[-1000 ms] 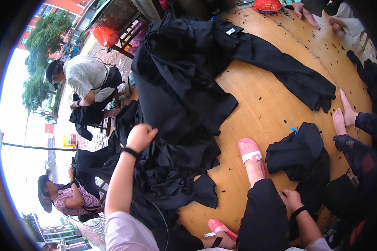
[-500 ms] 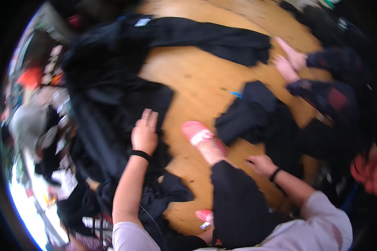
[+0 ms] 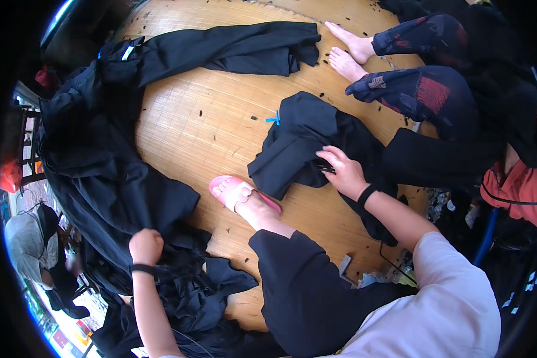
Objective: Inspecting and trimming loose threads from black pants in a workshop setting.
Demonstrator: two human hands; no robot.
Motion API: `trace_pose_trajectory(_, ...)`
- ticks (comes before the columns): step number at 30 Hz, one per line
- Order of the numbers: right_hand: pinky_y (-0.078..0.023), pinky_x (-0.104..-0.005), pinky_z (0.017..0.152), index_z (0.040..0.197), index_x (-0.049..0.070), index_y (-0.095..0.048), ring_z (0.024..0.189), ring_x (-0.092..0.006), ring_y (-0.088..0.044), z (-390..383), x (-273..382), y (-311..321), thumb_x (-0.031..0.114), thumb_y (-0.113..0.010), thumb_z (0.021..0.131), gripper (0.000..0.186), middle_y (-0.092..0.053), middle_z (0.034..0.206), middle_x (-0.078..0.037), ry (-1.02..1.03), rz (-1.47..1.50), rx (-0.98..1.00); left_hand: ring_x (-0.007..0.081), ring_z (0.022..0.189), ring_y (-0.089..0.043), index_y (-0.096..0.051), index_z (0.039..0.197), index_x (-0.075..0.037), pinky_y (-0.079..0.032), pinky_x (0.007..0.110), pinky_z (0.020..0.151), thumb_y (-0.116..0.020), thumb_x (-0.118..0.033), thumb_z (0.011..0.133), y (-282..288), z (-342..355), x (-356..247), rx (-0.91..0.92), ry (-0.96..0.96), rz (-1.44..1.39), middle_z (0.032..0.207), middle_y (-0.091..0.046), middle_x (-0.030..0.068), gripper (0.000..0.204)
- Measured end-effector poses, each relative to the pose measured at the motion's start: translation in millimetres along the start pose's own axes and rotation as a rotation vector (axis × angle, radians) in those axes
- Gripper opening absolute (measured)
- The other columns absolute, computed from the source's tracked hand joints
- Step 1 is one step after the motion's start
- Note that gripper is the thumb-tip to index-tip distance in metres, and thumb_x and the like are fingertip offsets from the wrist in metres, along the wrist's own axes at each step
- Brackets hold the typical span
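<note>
My left hand (image 3: 146, 246) is closed in a fist at the near part of black trousers (image 3: 101, 143), which lie spread along the left side. The fingertips are hidden, but the hand seems to grip the cloth. One trouser leg reaches right across the far floor, and a white label (image 3: 127, 53) shows near the waist. My right hand (image 3: 346, 172) hovers over a crumpled black garment (image 3: 307, 128) with a small blue tie (image 3: 272, 118). Between its thumb and fingers is a small dark pointed tool (image 3: 326, 169), partly covered.
Another person's bare feet (image 3: 347, 62) and patterned trouser legs (image 3: 426, 95) are at the upper right. My foot in a pink slipper (image 3: 232, 194) stands mid-floor. Dark scraps dot the wooden floor (image 3: 179, 113). More black cloth (image 3: 191, 298) lies near my left forearm; coral cloth (image 3: 516, 194) is at right.
My left hand has gone from spread fingers on the trousers to a fist. My right hand has moved forward over the crumpled garment. The view has shifted to the right.
</note>
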State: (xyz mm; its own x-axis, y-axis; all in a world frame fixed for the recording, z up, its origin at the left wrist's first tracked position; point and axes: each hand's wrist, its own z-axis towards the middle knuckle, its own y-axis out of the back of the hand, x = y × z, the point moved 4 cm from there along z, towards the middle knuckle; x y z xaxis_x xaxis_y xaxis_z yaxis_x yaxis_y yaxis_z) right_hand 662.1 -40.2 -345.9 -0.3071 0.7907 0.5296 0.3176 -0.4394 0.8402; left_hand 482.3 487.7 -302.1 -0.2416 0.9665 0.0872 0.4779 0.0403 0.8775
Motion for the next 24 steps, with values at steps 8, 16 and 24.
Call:
trace_pose_trajectory(8, -0.054, -0.0424, 0.086, 0.118, 0.006, -0.066, 0.097, -0.0362, -0.068, 75, -10, -36, 0.009, -0.065, 0.077, 0.041, -0.068, 0.11, -0.021, -0.198, 0.053, 0.244, 0.0309, 0.091, -0.068, -0.065, 0.123, -0.009, -0.057, 0.039, 0.083, -0.059, -0.002, 0.081, 13, -93, -66, -0.067, 0.089, -0.459, 0.135, -0.056, 0.0147, 0.043)
trace_pose_trajectory(16, -0.037, -0.0178, 0.052, 0.107, 0.001, -0.068, 0.063, -0.0052, -0.055, 45, 127, 61, 0.002, -0.064, 0.08, 0.027, -0.067, 0.084, -0.002, -0.026, 1.144, 0.302, 0.0139, 0.083, -0.066, -0.061, 0.132, -0.006, -0.056, 0.025, 0.073, -0.061, 0.009, 0.084, -30, -123, -137, -0.011, 0.206, -1.054, 0.124, -0.063, 0.0128, 0.051)
trace_pose_trajectory(24, -0.049, -0.0266, 0.082, 0.106, -0.003, -0.066, 0.09, -0.009, -0.06, 43, 118, 26, 0.003, -0.061, 0.086, 0.022, -0.068, 0.095, -0.001, -0.204, 1.112, 0.381, 0.0183, 0.092, -0.068, -0.046, 0.136, 0.005, -0.055, 0.029, 0.083, -0.07, 0.002, 0.085, 4, -56, -194, -0.106, 0.128, -1.471, 0.119, -0.064, 0.0171, 0.056)
